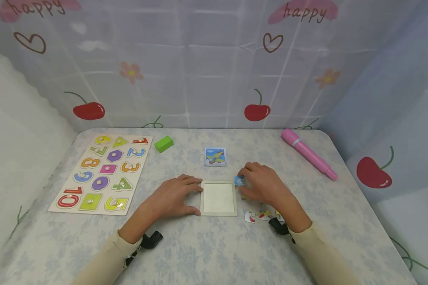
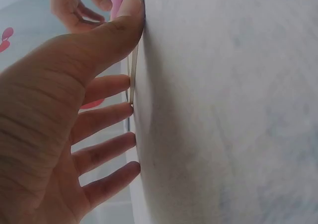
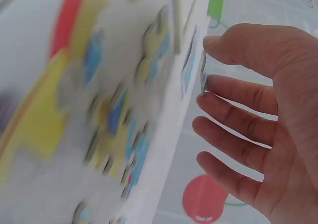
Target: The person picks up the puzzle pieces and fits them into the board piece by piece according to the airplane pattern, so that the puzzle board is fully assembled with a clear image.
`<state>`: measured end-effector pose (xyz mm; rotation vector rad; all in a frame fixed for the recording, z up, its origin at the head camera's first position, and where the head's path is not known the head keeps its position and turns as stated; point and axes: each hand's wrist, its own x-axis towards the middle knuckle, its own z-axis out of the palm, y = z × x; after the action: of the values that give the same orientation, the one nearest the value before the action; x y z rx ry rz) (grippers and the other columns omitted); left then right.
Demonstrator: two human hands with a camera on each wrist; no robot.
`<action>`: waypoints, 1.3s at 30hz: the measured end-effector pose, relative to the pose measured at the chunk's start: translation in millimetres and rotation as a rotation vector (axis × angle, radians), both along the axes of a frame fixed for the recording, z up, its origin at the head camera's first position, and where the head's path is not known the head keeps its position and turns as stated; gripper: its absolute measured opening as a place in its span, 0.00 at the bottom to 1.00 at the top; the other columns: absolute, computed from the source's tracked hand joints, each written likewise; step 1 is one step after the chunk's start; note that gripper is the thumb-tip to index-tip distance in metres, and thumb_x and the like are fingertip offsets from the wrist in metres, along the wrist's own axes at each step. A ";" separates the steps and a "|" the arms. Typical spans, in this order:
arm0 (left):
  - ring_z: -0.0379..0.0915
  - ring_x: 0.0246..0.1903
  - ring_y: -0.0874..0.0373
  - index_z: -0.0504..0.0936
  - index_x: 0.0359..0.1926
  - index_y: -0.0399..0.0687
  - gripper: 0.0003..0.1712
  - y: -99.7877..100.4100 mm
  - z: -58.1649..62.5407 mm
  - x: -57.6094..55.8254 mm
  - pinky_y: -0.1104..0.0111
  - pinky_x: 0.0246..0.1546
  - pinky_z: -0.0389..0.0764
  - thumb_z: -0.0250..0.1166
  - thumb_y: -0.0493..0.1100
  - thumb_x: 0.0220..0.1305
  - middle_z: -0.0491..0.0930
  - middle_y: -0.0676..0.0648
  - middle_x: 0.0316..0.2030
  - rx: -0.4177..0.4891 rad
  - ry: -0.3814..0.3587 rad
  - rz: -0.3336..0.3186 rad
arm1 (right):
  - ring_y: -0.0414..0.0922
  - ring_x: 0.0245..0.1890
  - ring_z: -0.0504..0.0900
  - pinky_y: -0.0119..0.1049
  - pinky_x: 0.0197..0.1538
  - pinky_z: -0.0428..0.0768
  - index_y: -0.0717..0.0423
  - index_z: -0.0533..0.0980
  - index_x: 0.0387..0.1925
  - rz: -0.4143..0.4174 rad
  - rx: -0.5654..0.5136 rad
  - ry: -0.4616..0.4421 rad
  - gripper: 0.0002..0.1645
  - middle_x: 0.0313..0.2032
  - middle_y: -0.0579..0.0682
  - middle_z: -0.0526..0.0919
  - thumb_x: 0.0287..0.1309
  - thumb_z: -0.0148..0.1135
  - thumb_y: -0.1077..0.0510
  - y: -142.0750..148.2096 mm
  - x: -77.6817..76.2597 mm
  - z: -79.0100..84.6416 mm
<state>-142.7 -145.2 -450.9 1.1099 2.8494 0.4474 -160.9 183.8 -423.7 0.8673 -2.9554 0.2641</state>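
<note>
A square cream puzzle frame (image 1: 218, 198), its inside bare, lies in the middle of the table. My left hand (image 1: 174, 198) rests at its left edge, fingers straight, with thumb and fingertips touching the side. To the right of the frame, my right hand (image 1: 262, 182) pinches a blue puzzle piece (image 1: 239, 181) between thumb and fingers; the right wrist view shows that piece (image 3: 203, 72) edge-on, clear of the table. Loose puzzle pieces (image 1: 250, 216) lie below and partly behind the right hand. Beyond the frame sits a square picture card (image 1: 215, 156) with a yellow plane.
A number and shape board (image 1: 107, 169) lies at the left. Near its upper right corner is a green block (image 1: 163, 144). A thick pink marker-shaped tube (image 1: 308, 153) lies at the back right. Printed curtains (image 1: 214, 59) stand behind the table.
</note>
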 end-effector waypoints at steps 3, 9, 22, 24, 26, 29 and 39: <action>0.72 0.71 0.49 0.86 0.64 0.56 0.40 0.3 -0.1 -0.5 0.49 0.60 0.81 0.80 0.69 0.56 0.76 0.52 0.73 -0.004 -0.005 0.002 | 0.50 0.48 0.83 0.49 0.49 0.85 0.53 0.86 0.52 0.014 0.000 -0.012 0.19 0.48 0.50 0.84 0.63 0.74 0.49 -10.1 0.0 2.8; 0.73 0.70 0.50 0.86 0.64 0.57 0.42 0.5 0.6 0.0 0.49 0.60 0.82 0.80 0.72 0.54 0.77 0.52 0.72 -0.007 0.002 0.010 | 0.50 0.49 0.84 0.49 0.50 0.86 0.52 0.86 0.52 0.061 0.028 0.008 0.20 0.48 0.49 0.85 0.63 0.76 0.47 -31.5 0.1 5.0; 0.73 0.69 0.51 0.87 0.63 0.57 0.42 0.3 -3.2 0.0 0.51 0.59 0.82 0.78 0.74 0.54 0.77 0.52 0.72 0.004 0.015 0.000 | 0.49 0.52 0.84 0.49 0.53 0.85 0.50 0.86 0.53 0.110 0.046 -0.020 0.20 0.48 0.48 0.85 0.66 0.75 0.45 -64.8 3.5 -5.3; 0.73 0.69 0.51 0.87 0.63 0.57 0.42 0.6 -3.6 -0.7 0.51 0.59 0.82 0.78 0.74 0.54 0.77 0.52 0.72 0.004 0.018 0.001 | 0.49 0.52 0.84 0.49 0.52 0.84 0.50 0.85 0.52 0.123 0.051 -0.010 0.20 0.48 0.47 0.85 0.66 0.76 0.44 -67.9 4.1 -7.7; 0.73 0.70 0.51 0.87 0.63 0.58 0.42 0.8 -3.1 -1.1 0.51 0.59 0.82 0.78 0.74 0.53 0.77 0.53 0.72 0.004 0.017 0.003 | 0.48 0.51 0.84 0.48 0.51 0.84 0.49 0.85 0.52 0.135 0.055 0.004 0.19 0.47 0.47 0.84 0.66 0.76 0.45 -70.8 4.6 -9.8; 0.73 0.70 0.51 0.87 0.62 0.57 0.42 0.9 -2.4 -0.8 0.51 0.59 0.82 0.78 0.74 0.53 0.77 0.53 0.72 0.008 0.013 0.006 | 0.47 0.49 0.84 0.46 0.51 0.84 0.49 0.85 0.50 0.145 0.068 0.023 0.17 0.46 0.46 0.84 0.67 0.75 0.45 -75.6 5.4 -12.2; 0.72 0.71 0.51 0.87 0.62 0.56 0.42 -1.1 -3.1 -0.1 0.50 0.61 0.81 0.78 0.74 0.54 0.76 0.52 0.73 0.026 0.004 0.003 | 0.47 0.45 0.84 0.47 0.54 0.84 0.47 0.86 0.46 0.153 0.068 0.107 0.13 0.42 0.45 0.83 0.66 0.76 0.47 -86.2 8.7 -16.4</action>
<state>-142.8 -146.3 -454.0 1.1124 2.8572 0.4847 -152.3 97.6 -440.1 1.0821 -2.8187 0.1200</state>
